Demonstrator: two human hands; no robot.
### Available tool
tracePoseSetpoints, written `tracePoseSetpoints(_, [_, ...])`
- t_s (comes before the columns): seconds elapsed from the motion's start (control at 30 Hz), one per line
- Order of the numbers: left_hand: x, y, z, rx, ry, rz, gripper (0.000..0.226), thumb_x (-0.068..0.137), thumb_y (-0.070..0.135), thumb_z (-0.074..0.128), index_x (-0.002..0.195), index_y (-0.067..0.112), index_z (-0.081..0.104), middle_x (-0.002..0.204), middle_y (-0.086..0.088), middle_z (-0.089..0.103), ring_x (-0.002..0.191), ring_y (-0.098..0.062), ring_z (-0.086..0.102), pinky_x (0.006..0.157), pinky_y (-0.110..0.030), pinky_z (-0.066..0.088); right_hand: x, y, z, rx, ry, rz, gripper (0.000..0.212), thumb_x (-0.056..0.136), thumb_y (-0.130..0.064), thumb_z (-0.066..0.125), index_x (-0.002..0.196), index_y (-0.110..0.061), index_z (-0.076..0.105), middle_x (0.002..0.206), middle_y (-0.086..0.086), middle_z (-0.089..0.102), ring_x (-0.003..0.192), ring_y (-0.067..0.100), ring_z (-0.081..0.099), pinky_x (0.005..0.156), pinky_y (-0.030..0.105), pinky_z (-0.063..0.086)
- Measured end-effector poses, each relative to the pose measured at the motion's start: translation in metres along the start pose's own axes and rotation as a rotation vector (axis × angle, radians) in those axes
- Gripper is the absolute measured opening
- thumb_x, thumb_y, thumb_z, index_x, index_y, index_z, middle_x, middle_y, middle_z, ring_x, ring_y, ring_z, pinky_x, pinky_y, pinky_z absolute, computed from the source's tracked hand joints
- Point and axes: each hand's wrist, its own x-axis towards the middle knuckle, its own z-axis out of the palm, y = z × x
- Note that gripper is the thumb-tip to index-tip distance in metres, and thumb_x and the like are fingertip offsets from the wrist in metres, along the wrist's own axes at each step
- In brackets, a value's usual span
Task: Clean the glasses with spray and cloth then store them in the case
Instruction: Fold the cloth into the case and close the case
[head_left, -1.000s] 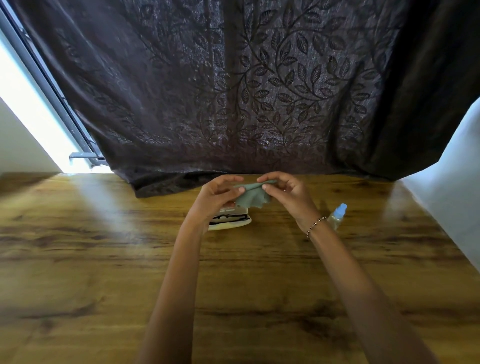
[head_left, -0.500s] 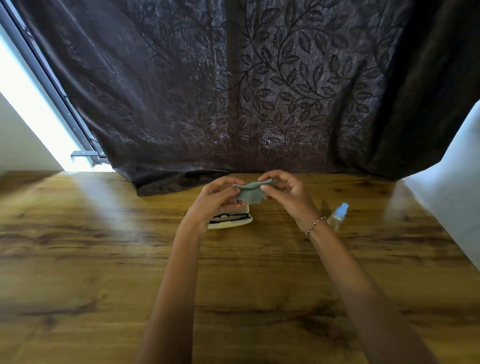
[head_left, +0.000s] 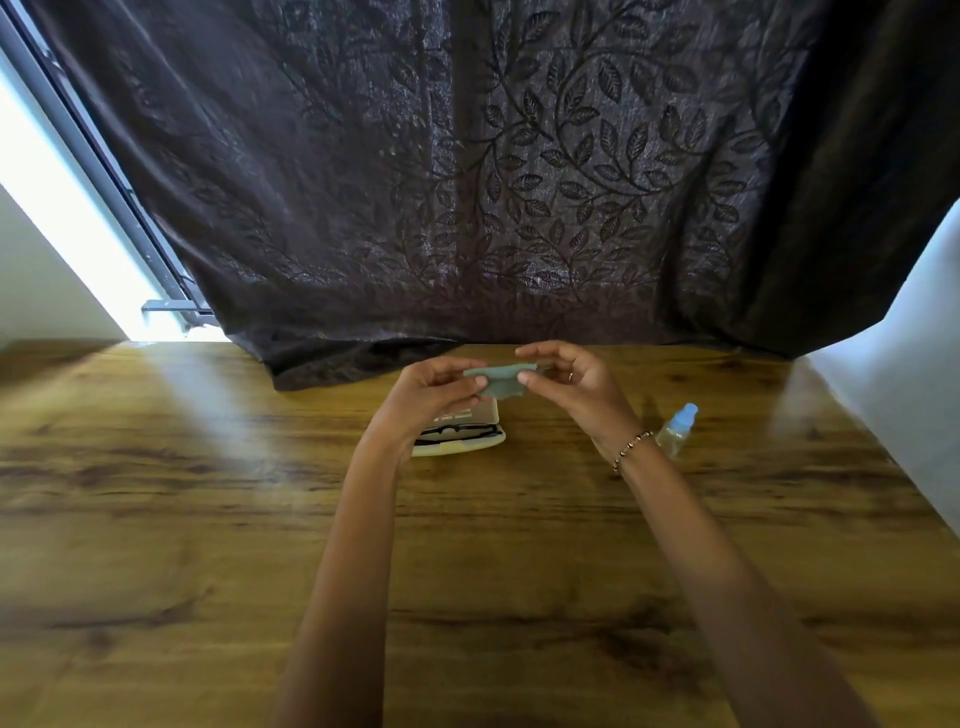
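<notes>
Slightly wider apart than before, the left hand (head_left: 428, 395) and right hand (head_left: 576, 384) are pinched on the cloth (head_left: 500, 382) above the glasses (head_left: 457, 432) at frame centre.

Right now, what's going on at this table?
A person is holding a small grey-green cloth above the table, pinched between the left hand and the right hand. Below the hands, black-framed glasses lie in an open cream case. A small spray bottle with a blue cap stands untouched to the right. The case is not yet closed.
</notes>
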Motion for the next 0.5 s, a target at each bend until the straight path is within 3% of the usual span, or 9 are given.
tracePoseSetpoints(0.2, [-0.0030,-0.0007,0.0024,-0.097,-0.016,0.012,0.017,0.086,0.010,0.065,0.102,0.015,0.068,0.096,-0.008,0.073,0.083,-0.021,0.072,0.074,-0.024,0.057,-0.0010,0.0005,0.0029,0.014,-0.014,-0.032,0.013,0.083,-0.004,0.068,0.093,-0.012,0.069,0.101,0.000,0.072,0.096,0.009,0.065,0.084,0.025,0.053])
tracePoseSetpoints(0.33, [-0.0033,0.0001,0.0023,-0.149,-0.013,-0.017,0.018,0.093,0.013,0.054,0.102,0.013,0.069,0.098,-0.015,0.073,0.086,-0.025,0.071,0.070,-0.023,0.056,-0.0010,-0.0006,0.0051,0.061,-0.039,-0.036,0.015,0.085,0.000,0.064,0.091,-0.014,0.066,0.094,-0.003,0.068,0.090,0.010,0.064,0.078,0.027,0.056])
tracePoseSetpoints(0.43, [-0.0036,0.0022,0.0028,-0.162,-0.004,-0.026,0.027,0.086,0.029,0.064,0.106,0.010,0.068,0.098,-0.016,0.073,0.086,-0.024,0.071,0.070,-0.023,0.057,-0.0010,0.0002,0.0043,0.061,-0.028,-0.045,0.018,0.085,0.001,0.065,0.090,-0.016,0.067,0.094,-0.004,0.069,0.090,0.011,0.064,0.076,0.025,0.055])
tracePoseSetpoints(0.5, [-0.0035,0.0025,0.0023,-0.146,0.018,0.002,0.030,0.079,0.028,0.069,0.104,0.011,0.068,0.094,-0.014,0.073,0.082,-0.021,0.072,0.072,-0.022,0.057,-0.0012,0.0009,0.0039,0.046,-0.030,-0.034,0.017,0.083,-0.003,0.068,0.089,-0.019,0.070,0.093,-0.007,0.071,0.090,0.008,0.064,0.078,0.023,0.053])
